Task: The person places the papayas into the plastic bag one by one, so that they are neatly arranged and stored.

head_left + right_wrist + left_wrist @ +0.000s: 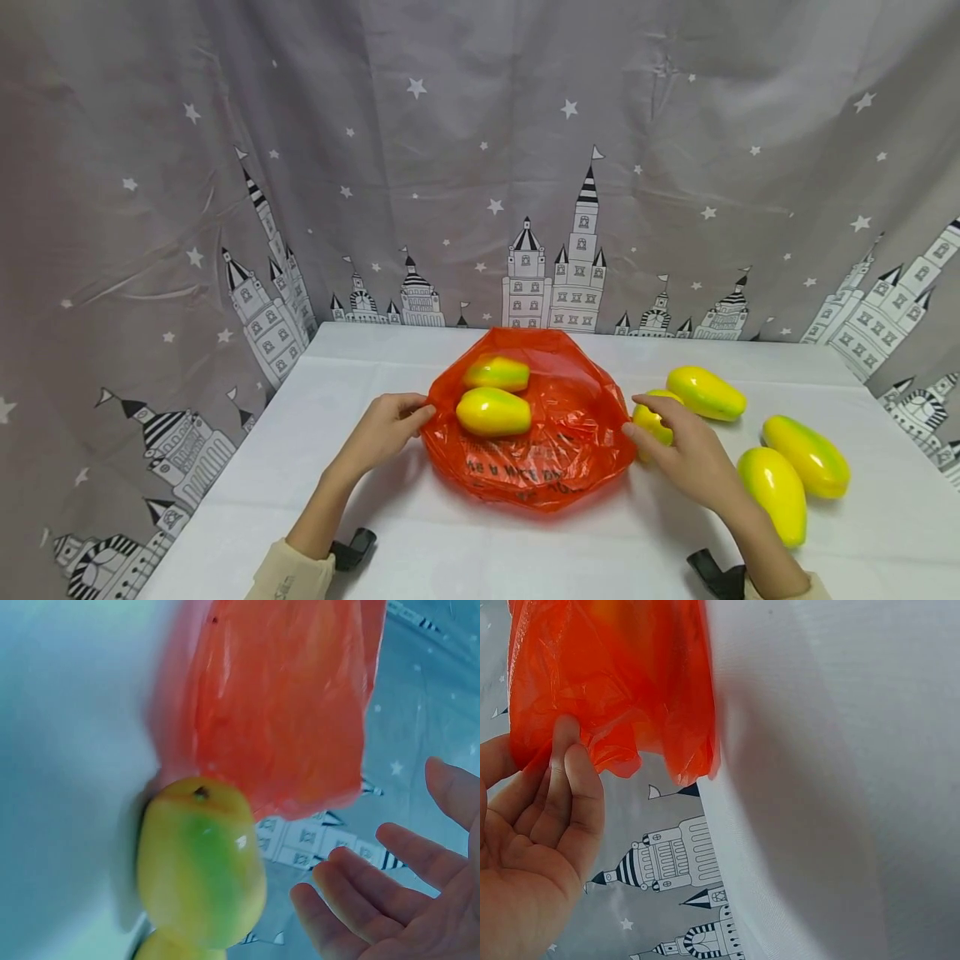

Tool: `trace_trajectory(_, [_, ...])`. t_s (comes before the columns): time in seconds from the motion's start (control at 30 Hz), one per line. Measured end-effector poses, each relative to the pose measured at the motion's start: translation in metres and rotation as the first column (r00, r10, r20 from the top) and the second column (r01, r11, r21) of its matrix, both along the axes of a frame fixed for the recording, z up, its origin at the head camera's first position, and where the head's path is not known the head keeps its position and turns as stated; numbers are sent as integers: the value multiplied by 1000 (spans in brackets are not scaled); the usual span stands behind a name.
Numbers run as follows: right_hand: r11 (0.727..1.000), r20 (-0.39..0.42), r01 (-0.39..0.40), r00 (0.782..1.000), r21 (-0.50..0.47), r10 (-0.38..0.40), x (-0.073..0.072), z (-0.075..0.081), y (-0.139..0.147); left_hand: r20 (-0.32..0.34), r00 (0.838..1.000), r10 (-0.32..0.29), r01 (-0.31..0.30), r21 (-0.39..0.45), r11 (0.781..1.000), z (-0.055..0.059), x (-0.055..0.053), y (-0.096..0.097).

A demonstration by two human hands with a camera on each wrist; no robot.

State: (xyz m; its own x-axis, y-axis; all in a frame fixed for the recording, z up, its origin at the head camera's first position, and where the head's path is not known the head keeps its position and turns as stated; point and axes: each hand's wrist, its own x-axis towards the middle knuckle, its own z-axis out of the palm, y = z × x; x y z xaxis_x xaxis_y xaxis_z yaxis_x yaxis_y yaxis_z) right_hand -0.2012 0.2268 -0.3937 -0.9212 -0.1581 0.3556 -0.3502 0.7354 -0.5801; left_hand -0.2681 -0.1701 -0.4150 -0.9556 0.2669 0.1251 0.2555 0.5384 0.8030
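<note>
Red plastic bag (573, 400), two papayas (493, 412) inside, was pinched by left hand (386, 429) at centre of head frame. Right hand (686, 454) was held spread near four papayas (705, 393), frame's right side.

The sleeves (291, 573) are beige, the wrist mounts (356, 550) angular black.

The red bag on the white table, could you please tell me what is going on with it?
A person is handling the red plastic bag, whose mouth is open. The left hand pinches its edge, while the right hand is held open at the other side, next to a fruit. Two yellow-green fruits lie in the bag. Four in all, counting the one by the right hand, are outside it on the white table, to the person's right.
</note>
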Motion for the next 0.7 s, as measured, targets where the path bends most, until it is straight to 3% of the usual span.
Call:
trace_trajectory(0.23, [999, 23, 14, 1000, -38, -14, -9, -5, 13, -12, 1000, -5, 5, -1, 1000, 0, -1, -1])
trace_trajectory(0.47, [998, 2, 59, 998, -21, -59, -14, -11, 17, -13, 1000, -10, 10, 9, 1000, 0, -1, -1])
trace_trajectory(0.7, [994, 41, 113, 993, 5, -113, -19, -12, 20, -14, 1000, -13, 13, 15, 1000, 1, 1, -1])
